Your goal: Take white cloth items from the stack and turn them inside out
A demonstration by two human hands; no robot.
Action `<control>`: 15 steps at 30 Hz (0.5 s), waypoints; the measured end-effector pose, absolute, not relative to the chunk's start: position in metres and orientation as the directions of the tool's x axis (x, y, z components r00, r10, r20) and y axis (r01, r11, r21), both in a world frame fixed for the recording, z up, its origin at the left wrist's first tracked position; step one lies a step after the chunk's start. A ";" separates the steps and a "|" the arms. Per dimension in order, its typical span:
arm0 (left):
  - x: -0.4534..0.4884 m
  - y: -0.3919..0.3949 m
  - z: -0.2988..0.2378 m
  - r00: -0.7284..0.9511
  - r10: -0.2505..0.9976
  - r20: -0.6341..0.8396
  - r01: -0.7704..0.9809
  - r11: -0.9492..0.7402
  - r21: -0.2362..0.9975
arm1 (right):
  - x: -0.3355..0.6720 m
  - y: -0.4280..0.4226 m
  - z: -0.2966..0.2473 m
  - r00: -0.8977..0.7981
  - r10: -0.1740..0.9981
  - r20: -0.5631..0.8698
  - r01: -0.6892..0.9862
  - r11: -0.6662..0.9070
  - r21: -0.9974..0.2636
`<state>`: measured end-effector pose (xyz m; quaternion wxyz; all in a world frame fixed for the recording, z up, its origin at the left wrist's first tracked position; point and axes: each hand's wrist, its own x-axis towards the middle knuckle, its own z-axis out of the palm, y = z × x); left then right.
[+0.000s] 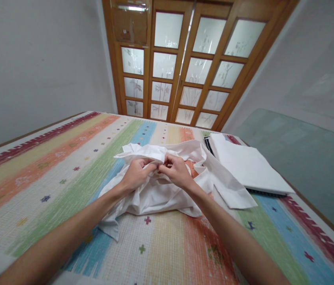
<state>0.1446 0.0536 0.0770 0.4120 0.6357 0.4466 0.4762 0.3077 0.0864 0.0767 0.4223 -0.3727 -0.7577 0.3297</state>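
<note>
A crumpled white shirt (167, 198) lies spread in loose folds on the striped cover in front of me. At its upper middle, my left hand (138, 173) is closed with thumb and fingers pinching the fabric. My right hand (176, 170) pinches the same part from the other side, its fingertips touching or nearly touching those of the left. What lies right between the fingertips is too small to make out. One long flap, which looks like a sleeve, stretches to the right.
Folded white cloth (246, 164), with dark fabric under it, lies at the right. A colourful striped cover (74, 170) spreads over the whole surface. Beyond stand wooden doors with glass panes (163, 65), walls on both sides, and a greenish panel (303, 146) at the right.
</note>
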 end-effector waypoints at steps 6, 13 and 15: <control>0.145 0.049 0.081 0.190 0.937 0.292 0.353 -0.343 0.870 | 0.313 0.082 0.087 -0.419 0.798 0.434 0.425 0.595 -0.683; 0.146 0.048 0.077 0.201 0.880 0.430 0.533 -0.466 0.706 | 0.313 0.080 0.096 -0.466 0.779 0.419 0.519 0.625 -0.584; 0.146 0.048 0.076 0.213 0.853 0.477 0.584 -0.502 0.637 | 0.313 0.082 0.095 -0.473 0.779 0.412 0.505 0.623 -0.598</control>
